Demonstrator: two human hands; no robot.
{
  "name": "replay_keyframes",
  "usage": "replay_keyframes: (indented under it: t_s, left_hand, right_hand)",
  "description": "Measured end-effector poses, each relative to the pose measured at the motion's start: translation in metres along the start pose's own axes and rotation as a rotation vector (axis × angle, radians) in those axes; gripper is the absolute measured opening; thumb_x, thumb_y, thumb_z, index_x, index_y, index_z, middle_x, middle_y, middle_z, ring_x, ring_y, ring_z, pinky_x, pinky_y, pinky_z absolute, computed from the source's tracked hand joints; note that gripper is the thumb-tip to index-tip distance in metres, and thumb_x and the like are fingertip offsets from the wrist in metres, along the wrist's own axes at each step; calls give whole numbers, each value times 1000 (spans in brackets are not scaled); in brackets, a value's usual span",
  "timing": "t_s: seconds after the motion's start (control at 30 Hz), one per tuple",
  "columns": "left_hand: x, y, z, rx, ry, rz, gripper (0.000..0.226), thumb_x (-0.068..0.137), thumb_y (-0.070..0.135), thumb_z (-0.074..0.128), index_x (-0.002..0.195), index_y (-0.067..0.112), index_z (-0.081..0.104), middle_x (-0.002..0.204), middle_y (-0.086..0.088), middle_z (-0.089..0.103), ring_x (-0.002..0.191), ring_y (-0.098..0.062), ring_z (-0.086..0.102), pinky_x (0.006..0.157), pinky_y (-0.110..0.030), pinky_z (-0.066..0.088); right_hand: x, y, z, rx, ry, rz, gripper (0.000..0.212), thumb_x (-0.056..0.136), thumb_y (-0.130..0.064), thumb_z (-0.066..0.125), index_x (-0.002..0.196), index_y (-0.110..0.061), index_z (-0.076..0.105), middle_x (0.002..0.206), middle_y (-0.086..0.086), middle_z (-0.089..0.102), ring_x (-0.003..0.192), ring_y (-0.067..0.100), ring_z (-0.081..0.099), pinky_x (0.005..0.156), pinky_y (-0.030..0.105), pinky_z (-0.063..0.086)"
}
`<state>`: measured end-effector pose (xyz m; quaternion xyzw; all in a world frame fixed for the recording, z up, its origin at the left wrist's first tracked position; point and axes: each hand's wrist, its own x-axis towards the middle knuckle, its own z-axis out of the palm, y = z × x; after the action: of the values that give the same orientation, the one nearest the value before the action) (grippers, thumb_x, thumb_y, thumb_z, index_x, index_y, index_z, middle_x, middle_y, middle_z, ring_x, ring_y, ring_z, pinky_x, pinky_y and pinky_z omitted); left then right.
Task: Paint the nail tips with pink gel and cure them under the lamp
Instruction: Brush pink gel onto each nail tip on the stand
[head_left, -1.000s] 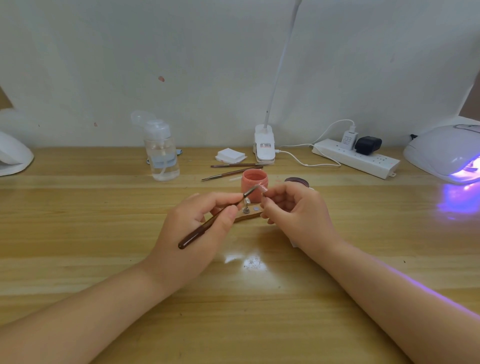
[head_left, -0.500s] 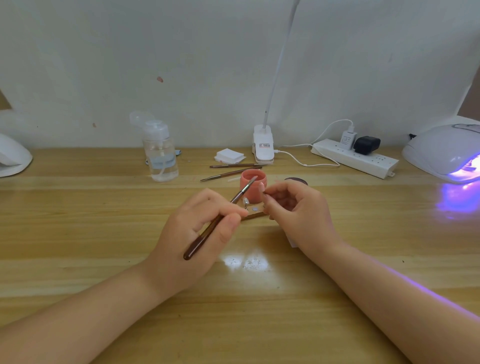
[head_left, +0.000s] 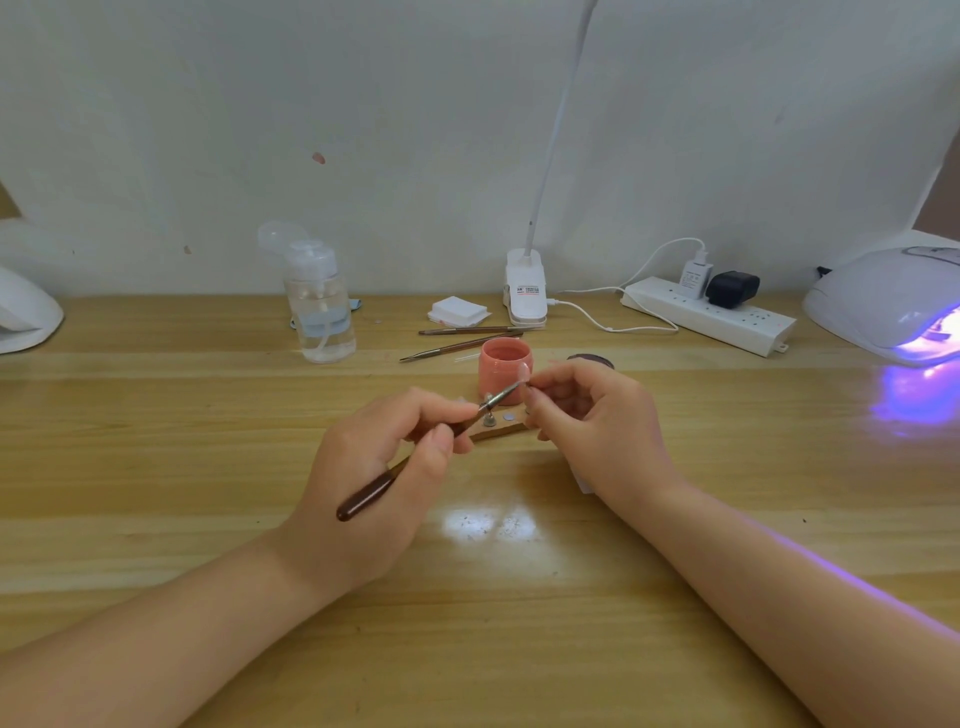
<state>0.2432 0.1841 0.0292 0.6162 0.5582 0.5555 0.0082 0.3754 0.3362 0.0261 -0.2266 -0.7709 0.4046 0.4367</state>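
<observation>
Left hand (head_left: 379, 467) pinches the brush (head_left: 415, 457), its tip touching the nail tip (head_left: 523, 372) clamped in the right hand (head_left: 597, 426) fingers, mid-counter (head_left: 156, 467), before the pink gel jar (head_left: 505, 375).

Glossy wooden table (head_left: 727, 519), clear plastic bottle (head_left: 322, 317), metal-ferruled brush (head_left: 415, 457)

A home nail-art workstation: a wooden desk (head_left: 727, 467) against a plain white wall, with a glowing UV curing lamp (head_left: 888, 306) at right, brushes (head_left: 467, 338) and a power strip (head_left: 711, 322) behind.
</observation>
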Motion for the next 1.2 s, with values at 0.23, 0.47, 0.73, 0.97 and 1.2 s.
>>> replay_keyframes:
  t_s: [0.23, 0.47, 0.73, 0.97, 1.2]
  left_hand:
    - [1, -2, 4, -39, -6, -17, 24, 95, 27, 46, 108, 26, 66, 95, 12, 73, 94, -8, 70, 82, -31, 56]
    - [2, -2, 4, -61, 45, -33, 23, 96, 30, 47, 111, 33, 63, 97, 13, 72, 95, -12, 69, 83, -29, 55]
    - [0, -2, 2, -98, 39, -51, 24, 93, 26, 45, 103, 23, 66, 91, 5, 71, 88, -11, 69, 77, -17, 51]
    - [0, -1, 2, -124, 20, -89, 24, 91, 27, 46, 100, 21, 67, 88, 3, 72, 87, -11, 69, 77, -17, 51]
    - [2, 3, 5, -152, 83, -132, 27, 92, 33, 46, 103, 21, 67, 91, 5, 73, 88, -8, 69, 77, -14, 51]
  right_hand:
    - [0, 0, 1, 45, -9, 22, 10, 85, -7, 69, 85, -17, 70, 73, -6, 73, 72, 20, 69, 70, 39, 59]
    - [1, 1, 1, 92, -22, 39, 1, 86, -12, 70, 86, -12, 71, 76, -1, 74, 73, 23, 70, 67, 33, 58]
    - [1, 1, 1, 99, -33, 33, 4, 86, -9, 69, 86, -13, 70, 74, -7, 73, 72, 19, 70, 65, 31, 58]
    - [1, 2, 0, 97, -37, 32, 6, 86, -7, 69, 88, -12, 71, 75, -6, 73, 72, 17, 70, 65, 31, 58]
    - [1, 2, 1, 95, -32, 34, 1, 86, -13, 70, 86, -12, 71, 77, -2, 74, 72, 20, 70, 66, 33, 58]
